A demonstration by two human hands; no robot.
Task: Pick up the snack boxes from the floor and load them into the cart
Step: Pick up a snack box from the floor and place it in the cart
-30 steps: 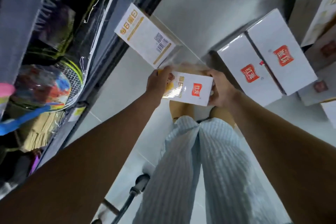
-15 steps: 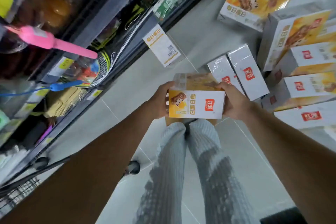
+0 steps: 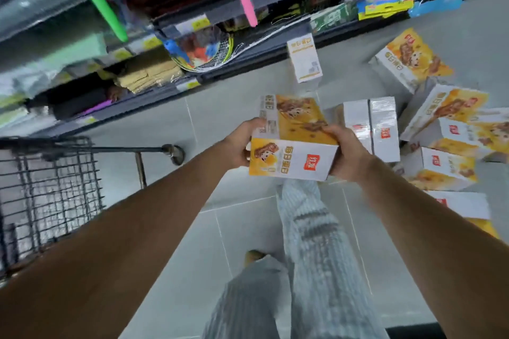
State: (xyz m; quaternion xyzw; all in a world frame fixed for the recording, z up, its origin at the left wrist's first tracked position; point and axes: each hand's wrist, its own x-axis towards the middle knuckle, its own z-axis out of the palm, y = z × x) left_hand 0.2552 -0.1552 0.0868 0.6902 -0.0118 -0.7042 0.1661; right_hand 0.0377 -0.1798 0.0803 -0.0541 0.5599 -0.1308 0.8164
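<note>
Arms outstretched; left hand (image 3: 240,143) and right hand (image 3: 347,153) grip snack box (image 3: 293,146) ends, above floor.

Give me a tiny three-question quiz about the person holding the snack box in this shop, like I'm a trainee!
1. True or false: the left hand and the right hand both grip the held snack box.
2. On which side of the person does the cart stand? A) left B) right
3. Fill in: the other snack boxes lie on the ____.
Key: 1 true; 2 A; 3 floor.
</note>
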